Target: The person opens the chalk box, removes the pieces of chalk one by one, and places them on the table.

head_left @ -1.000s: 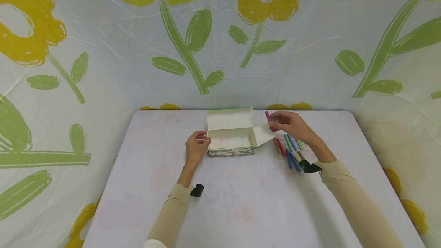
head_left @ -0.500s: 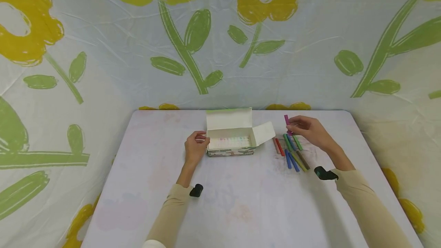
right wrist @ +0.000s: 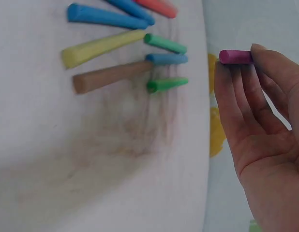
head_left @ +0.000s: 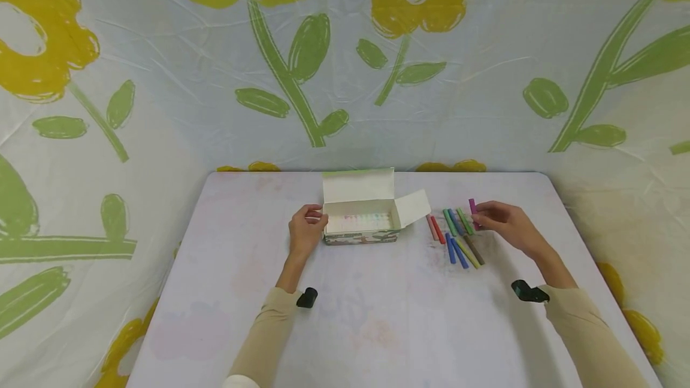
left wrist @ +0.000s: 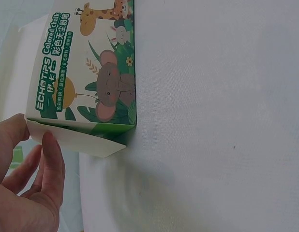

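Your right hand (head_left: 504, 223) pinches a purple chalk stick (head_left: 473, 209) in its fingertips just right of the row of chalks (head_left: 455, 235) lying on the table (head_left: 377, 316), well right of the open chalk box (head_left: 362, 215), whose left end your left hand (head_left: 305, 233) grips.

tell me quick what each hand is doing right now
Left hand: grips the end flap of the open chalk box.
Right hand: pinches a magenta chalk stick in its fingertips, beside the chalk sticks on the table.
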A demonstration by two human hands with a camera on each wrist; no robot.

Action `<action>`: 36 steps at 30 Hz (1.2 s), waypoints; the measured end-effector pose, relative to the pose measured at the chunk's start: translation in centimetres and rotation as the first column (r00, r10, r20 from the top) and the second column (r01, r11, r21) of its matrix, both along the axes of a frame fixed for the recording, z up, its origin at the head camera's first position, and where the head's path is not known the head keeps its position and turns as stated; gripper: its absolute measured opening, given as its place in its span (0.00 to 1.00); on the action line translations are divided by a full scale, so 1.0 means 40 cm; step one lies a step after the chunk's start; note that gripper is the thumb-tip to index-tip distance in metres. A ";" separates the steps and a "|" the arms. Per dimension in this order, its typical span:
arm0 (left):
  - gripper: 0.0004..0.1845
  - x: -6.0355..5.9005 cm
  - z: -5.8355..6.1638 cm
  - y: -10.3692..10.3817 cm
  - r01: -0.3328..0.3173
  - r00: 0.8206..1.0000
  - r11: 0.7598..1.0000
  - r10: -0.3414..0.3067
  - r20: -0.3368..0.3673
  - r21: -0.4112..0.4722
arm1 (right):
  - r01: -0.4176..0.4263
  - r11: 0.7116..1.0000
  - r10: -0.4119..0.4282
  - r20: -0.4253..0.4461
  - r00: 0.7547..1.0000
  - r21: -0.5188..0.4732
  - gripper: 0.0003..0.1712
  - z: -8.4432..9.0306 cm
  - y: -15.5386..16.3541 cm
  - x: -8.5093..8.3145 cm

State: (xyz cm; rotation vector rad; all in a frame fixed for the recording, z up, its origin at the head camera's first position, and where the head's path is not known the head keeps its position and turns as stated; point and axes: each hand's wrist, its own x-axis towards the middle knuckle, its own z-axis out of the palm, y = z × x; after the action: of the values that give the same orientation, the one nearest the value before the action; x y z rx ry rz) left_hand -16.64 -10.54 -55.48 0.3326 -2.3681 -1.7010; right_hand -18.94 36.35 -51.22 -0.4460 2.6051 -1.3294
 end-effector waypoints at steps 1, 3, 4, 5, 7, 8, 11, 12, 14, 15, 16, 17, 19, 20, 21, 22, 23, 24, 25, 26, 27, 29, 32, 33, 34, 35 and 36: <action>0.12 0.001 0.000 0.000 -0.001 1.000 1.000 0.001 0.002 0.000 | 0.003 1.000 -0.003 0.002 1.000 0.012 0.21 -0.007 0.007 0.005; 0.13 0.003 0.000 0.001 -0.002 1.000 1.000 0.002 0.005 0.001 | 0.008 1.000 -0.009 0.015 1.000 0.029 0.21 -0.019 0.020 0.014; 0.13 0.004 0.000 0.001 -0.002 1.000 1.000 0.002 0.005 0.005 | 0.012 0.999 -0.013 0.021 1.000 0.038 0.21 -0.026 0.027 0.019; 0.13 0.004 0.001 0.002 -0.002 1.000 1.000 0.001 0.006 0.007 | 0.014 0.999 -0.016 0.026 1.000 0.047 0.21 -0.032 0.033 0.024; 0.13 0.005 0.001 0.003 -0.001 1.000 1.000 0.000 0.007 0.011 | 0.022 0.998 -0.024 0.036 0.999 0.064 0.21 -0.041 0.045 0.033; 0.14 0.005 0.001 0.004 -0.001 1.000 1.000 0.001 0.007 0.011 | 0.024 0.997 -0.027 0.041 0.999 0.072 0.21 -0.047 0.051 0.038; 0.14 0.005 0.003 0.006 -0.002 1.000 1.000 0.002 0.008 0.012 | 0.026 0.994 -0.032 0.048 0.998 0.107 0.20 -0.060 0.065 0.050; 0.13 0.005 0.003 0.006 -0.003 1.000 1.000 0.003 0.007 0.012 | 0.023 0.993 -0.030 0.055 0.998 0.119 0.20 -0.064 0.069 0.053; 0.13 0.005 0.004 0.008 -0.003 1.000 1.000 0.003 0.007 0.013 | 0.018 0.990 -0.028 0.077 0.997 0.137 0.20 -0.073 0.076 0.060; 0.13 0.005 0.004 0.009 -0.003 1.000 1.000 0.003 0.008 0.015 | 0.013 0.989 -0.027 0.089 0.996 0.150 0.20 -0.076 0.078 0.062; 0.13 0.005 0.004 0.009 -0.003 1.000 1.000 0.003 0.008 0.017 | 0.006 0.987 -0.023 0.103 0.994 0.158 0.20 -0.079 0.080 0.065; 0.12 0.005 0.004 0.009 -0.003 1.000 1.000 0.003 0.008 0.019 | 0.006 0.986 -0.026 0.116 0.993 0.169 0.20 -0.082 0.081 0.067; 0.12 0.005 0.004 0.010 -0.003 1.000 1.000 0.003 0.010 0.021 | 0.007 0.981 -0.034 0.135 0.990 0.196 0.20 -0.088 0.083 0.071; 0.12 0.005 0.004 0.010 -0.003 1.000 1.000 0.003 0.009 0.023 | 0.003 0.977 -0.033 0.137 0.990 0.214 0.20 -0.089 0.083 0.073; 0.12 0.004 0.004 0.011 -0.002 1.000 1.000 0.001 0.007 0.024 | 0.005 0.974 -0.038 0.137 0.990 0.228 0.19 -0.091 0.082 0.075; 0.13 0.003 0.004 0.011 0.000 1.000 1.000 0.000 0.006 0.024 | 0.006 0.971 -0.040 0.134 0.990 0.241 0.19 -0.091 0.081 0.076; 0.13 0.003 0.004 0.011 0.001 1.000 1.000 -0.001 0.007 0.023 | 0.009 0.967 -0.044 0.131 0.990 0.253 0.19 -0.092 0.080 0.078; 0.13 0.003 0.004 0.011 0.001 1.000 1.000 -0.002 0.008 0.023 | 0.009 0.965 -0.043 0.125 0.991 0.263 0.19 -0.092 0.078 0.079; 0.13 0.003 0.004 0.012 0.001 1.000 1.000 -0.002 0.009 0.023 | 0.009 0.963 -0.043 0.122 0.992 0.268 0.18 -0.091 0.076 0.080; 0.13 0.003 0.004 0.012 0.001 1.000 1.000 -0.001 0.010 0.023 | 0.008 0.963 -0.042 0.121 0.992 0.269 0.18 -0.089 0.073 0.081; 0.13 0.002 0.003 0.011 0.002 1.000 1.000 -0.002 0.011 0.023 | 0.006 0.963 -0.039 0.120 0.992 0.268 0.18 -0.088 0.072 0.082; 0.13 0.003 0.002 0.010 0.004 1.000 1.000 -0.004 0.012 0.023 | 0.001 0.963 -0.033 0.114 0.993 0.268 0.17 -0.085 0.068 0.082; 0.13 0.004 0.004 0.005 0.008 1.000 1.000 -0.008 0.016 0.026 | 0.002 0.963 -0.030 0.099 0.995 0.271 0.17 -0.084 0.064 0.080; 0.13 0.005 0.005 0.004 0.011 1.000 1.000 -0.012 0.019 0.026 | 0.005 0.962 -0.029 0.086 0.996 0.274 0.17 -0.084 0.064 0.078; 0.13 0.006 0.007 0.002 0.012 1.000 1.000 -0.013 0.022 0.026 | 0.010 0.960 -0.031 0.071 0.997 0.279 0.16 -0.084 0.062 0.076; 0.13 0.007 0.009 0.001 0.013 1.000 1.000 -0.014 0.025 0.024 | 0.014 0.960 -0.031 0.056 0.998 0.278 0.16 -0.084 0.062 0.074; 0.13 0.009 0.010 0.000 0.012 1.000 1.000 -0.012 0.028 0.021 | 0.020 0.959 -0.032 0.038 0.999 0.281 0.15 -0.083 0.062 0.072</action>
State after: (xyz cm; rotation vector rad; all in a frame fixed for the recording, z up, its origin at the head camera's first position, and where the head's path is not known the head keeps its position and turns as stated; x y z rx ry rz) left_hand -16.30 -10.56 -55.07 0.3491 -2.3783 -1.7388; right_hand -16.04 38.81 -54.56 -0.3341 2.7141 -0.9409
